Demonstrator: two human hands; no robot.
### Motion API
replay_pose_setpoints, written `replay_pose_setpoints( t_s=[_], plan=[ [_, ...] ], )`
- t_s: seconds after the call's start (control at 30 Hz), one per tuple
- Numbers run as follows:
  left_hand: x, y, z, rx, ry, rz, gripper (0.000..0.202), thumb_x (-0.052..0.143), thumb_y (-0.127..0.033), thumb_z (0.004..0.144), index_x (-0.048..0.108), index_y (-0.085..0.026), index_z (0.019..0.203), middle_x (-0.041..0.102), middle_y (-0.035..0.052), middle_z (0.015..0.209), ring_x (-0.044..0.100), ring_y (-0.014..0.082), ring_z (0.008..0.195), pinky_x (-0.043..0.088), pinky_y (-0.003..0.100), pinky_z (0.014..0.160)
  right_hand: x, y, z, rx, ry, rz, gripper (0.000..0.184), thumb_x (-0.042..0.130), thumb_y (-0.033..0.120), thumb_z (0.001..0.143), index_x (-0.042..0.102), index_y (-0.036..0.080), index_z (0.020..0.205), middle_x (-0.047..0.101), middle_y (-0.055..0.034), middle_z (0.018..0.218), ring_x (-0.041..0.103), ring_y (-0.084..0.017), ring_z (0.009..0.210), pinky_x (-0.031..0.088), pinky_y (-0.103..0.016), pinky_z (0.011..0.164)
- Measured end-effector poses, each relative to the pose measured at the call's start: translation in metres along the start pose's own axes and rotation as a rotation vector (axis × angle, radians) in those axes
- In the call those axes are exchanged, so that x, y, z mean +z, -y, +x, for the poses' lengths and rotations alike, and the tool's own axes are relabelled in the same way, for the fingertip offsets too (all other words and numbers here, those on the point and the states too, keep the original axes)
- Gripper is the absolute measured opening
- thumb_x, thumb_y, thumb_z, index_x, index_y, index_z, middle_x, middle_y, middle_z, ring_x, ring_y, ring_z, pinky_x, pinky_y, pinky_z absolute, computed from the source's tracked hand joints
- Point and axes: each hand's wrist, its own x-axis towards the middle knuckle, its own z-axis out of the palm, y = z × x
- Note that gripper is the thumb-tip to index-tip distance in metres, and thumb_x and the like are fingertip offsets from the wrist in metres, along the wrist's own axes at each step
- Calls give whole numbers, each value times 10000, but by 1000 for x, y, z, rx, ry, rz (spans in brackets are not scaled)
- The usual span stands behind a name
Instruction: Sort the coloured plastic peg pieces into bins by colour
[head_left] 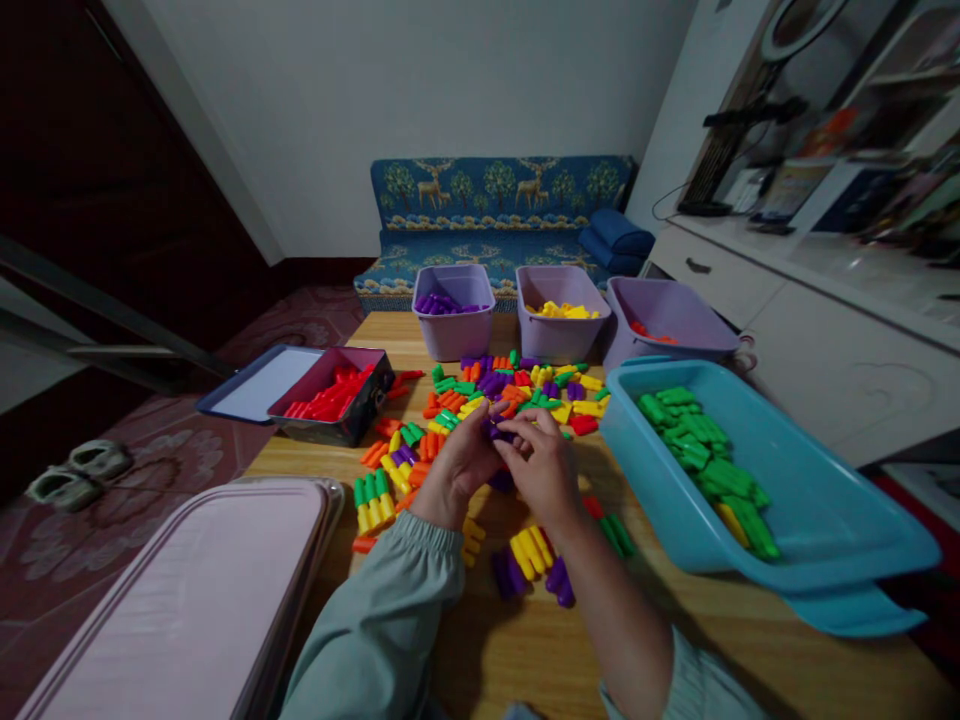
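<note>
Both of my hands meet over the middle of the wooden table [480,650]. Between them is a small purple plastic building block [498,430], partly covered by fingers. My left hand [463,460] is curled around its left side, while my right hand [541,462] pinches it from the right with thumb and fingertips. Around and beyond the hands lie loose blocks in purple, green, orange, red and yellow. Closer to me are a yellow block [532,552] with rounded pegs and a purple block [510,573]. Joined green-and-yellow blocks [374,502] lie left of my left wrist.
Lilac bins hold purple, yellow and red blocks: left bin [454,335], middle bin [559,340], right bin [675,310]. A blue tub [840,500] with green blocks stands right. An open box [330,430] of red blocks and a pink-lidded container [187,590] are left.
</note>
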Motion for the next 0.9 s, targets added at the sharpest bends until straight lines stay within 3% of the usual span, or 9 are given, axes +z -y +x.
replay_pose_setpoints(
  t_s=[0.17,0.33,0.5,0.63,0.73,0.9],
  plan=[
    [-3,7,5,43,-43,-20,174,509,-124,906,676,-103,950,677,74,787,662,140,712,570,254,721,-4,-7,3,51,-103,55,138,656,289,806,709,194,892,617,-69,960,593,-162,741,510,-309,696],
    [-8,4,6,75,-82,-3,173,527,-116,902,654,-119,1018,677,57,761,653,119,650,571,211,615,2,-16,3,158,-123,271,267,624,384,830,661,179,996,674,-81,960,609,-167,725,503,-293,659],
    [-8,-15,0,42,-161,-94,160,460,-174,952,606,-116,986,650,69,738,636,104,601,504,136,459,7,-32,1,341,-148,377,416,602,515,811,658,148,998,682,-83,853,601,-181,665,495,-304,603],
    [3,-46,3,107,-293,-194,222,388,-204,979,565,-134,866,626,63,729,642,120,646,581,206,555,9,-35,0,437,-130,464,458,611,550,776,652,146,987,666,-71,808,595,-183,620,477,-302,548],
    [22,-82,15,209,-301,-214,181,424,-160,955,548,-135,825,607,48,712,624,121,653,604,254,622,12,-34,-1,428,-126,470,445,631,546,759,664,152,962,671,-66,802,585,-176,630,469,-293,554],
    [56,-146,55,420,-267,-184,164,441,-62,925,536,-162,837,568,5,696,581,95,677,567,214,653,14,-35,-3,387,-94,458,444,625,556,771,674,152,948,683,-71,844,592,-183,692,483,-297,614]
  ],
)
